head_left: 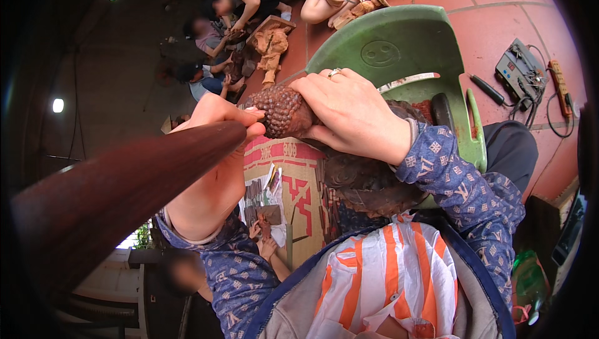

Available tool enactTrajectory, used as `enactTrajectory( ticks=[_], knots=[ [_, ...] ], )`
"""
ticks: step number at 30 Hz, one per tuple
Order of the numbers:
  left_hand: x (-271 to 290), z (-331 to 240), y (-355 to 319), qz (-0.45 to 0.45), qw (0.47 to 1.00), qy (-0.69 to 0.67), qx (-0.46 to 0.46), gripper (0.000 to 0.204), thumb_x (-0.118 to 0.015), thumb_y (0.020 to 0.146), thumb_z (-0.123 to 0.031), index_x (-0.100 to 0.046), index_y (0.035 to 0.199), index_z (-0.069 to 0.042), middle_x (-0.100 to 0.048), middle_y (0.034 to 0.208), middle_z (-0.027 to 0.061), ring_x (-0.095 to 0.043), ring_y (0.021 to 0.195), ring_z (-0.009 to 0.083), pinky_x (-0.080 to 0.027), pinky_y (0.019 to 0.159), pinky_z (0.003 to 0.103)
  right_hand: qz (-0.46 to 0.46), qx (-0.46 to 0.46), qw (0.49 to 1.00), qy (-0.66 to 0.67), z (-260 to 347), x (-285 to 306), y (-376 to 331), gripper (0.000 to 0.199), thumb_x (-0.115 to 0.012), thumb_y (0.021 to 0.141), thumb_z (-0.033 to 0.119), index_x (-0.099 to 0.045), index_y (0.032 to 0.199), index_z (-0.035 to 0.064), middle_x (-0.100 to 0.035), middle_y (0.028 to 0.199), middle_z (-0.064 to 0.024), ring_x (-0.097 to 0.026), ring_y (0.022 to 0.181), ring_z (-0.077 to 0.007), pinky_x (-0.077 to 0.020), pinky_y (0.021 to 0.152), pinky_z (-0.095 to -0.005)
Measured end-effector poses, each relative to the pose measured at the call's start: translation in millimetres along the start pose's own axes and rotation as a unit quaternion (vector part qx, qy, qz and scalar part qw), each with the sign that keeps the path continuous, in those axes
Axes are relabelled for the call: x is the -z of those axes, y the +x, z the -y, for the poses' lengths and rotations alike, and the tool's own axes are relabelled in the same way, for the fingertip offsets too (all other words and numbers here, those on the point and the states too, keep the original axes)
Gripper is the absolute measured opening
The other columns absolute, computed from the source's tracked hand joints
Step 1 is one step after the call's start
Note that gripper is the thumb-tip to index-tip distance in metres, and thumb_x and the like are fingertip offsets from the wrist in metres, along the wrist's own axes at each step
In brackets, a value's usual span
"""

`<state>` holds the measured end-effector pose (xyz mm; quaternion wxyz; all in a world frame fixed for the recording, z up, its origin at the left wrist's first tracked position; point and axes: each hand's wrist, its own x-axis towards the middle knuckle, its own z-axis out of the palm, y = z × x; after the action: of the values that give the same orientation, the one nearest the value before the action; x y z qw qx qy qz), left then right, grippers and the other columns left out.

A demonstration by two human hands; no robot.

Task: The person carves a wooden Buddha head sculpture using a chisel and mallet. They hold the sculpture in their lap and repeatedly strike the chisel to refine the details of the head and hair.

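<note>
Beside green chair [412,43], dark carved head [284,114] with knobbly curls [269,102], right hand [355,113] clasped round it; left hand [212,111] bent in at curls, whether gripping anything cannot tell; step seemingly fine work on curls, next move calling for steady right-hand brace

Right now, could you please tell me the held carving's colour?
The held carving is dark brown, seen best in head view.

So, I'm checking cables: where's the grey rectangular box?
Head view, upper right: the grey box sits on red floor tiles, left of the long orange power strip.
</note>
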<state>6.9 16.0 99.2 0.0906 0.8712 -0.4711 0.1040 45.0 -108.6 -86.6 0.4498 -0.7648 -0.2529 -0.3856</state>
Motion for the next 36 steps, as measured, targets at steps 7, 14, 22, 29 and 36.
enactTrajectory(
  ticks=[7,14,22,29,36],
  knots=[
    [9.9,35.9,-5.9,-0.016,0.974,-0.215,-0.071,0.025,-0.061,0.095,-0.025,-0.045,0.097,-0.006,-0.071,0.089,0.0198,-0.070,0.093,0.0330,-0.042,0.097,0.050,-0.003,0.003,1.000,0.016,0.6,-0.9,0.1,0.048,-0.074,0.074,0.025,-0.053,0.112,0.0043,-0.060,0.096,-0.0100,-0.060,0.090,-0.0303,-0.0457,0.078,-0.0391],
    [4.3,66.5,-40.3,-0.212,0.923,-0.320,-0.006,0.025,-0.053,0.100,-0.027,-0.039,0.099,-0.006,-0.063,0.073,0.0150,-0.066,0.070,0.0271,-0.050,0.085,0.044,-0.001,0.021,1.000,0.000,2.1,-1.4,2.2,0.050,-0.074,0.076,0.028,-0.053,0.114,0.0029,-0.057,0.095,-0.0107,-0.058,0.090,-0.0295,-0.0433,0.077,-0.0379],
    [-21.6,64.1,-92.3,-0.005,0.932,-0.348,0.105,0.023,-0.064,0.093,-0.017,-0.048,0.098,-0.001,-0.060,0.073,0.0120,-0.063,0.062,0.0232,-0.050,0.057,0.035,0.006,-0.009,0.988,0.157,14.7,32.7,1.0,0.088,-0.085,0.070,0.037,-0.041,0.136,-0.0022,-0.053,0.127,-0.0194,-0.052,0.117,-0.0346,-0.0380,0.102,-0.0413],
    [-45.8,41.3,-75.2,0.172,0.964,-0.128,-0.156,0.020,-0.072,0.081,-0.017,-0.058,0.092,-0.007,-0.053,0.073,0.0057,-0.060,0.059,0.0220,-0.047,0.052,0.033,0.129,-0.004,0.942,0.310,54.9,67.8,-29.4,0.048,-0.082,0.077,0.037,-0.070,0.096,-0.0059,-0.065,0.086,-0.0146,-0.066,0.068,-0.0242,-0.0522,0.057,-0.0314],
    [-40.9,47.5,-79.1,0.071,0.978,-0.130,-0.145,0.018,-0.077,0.075,-0.019,-0.064,0.082,-0.008,-0.052,0.071,0.0008,-0.058,0.063,0.0173,-0.046,0.052,0.031,0.081,-0.010,0.946,0.313,63.8,82.5,-48.3,0.033,-0.080,0.080,0.016,-0.068,0.103,-0.0046,-0.068,0.085,-0.0137,-0.068,0.066,-0.0248,-0.0550,0.060,-0.0305]
  ],
)
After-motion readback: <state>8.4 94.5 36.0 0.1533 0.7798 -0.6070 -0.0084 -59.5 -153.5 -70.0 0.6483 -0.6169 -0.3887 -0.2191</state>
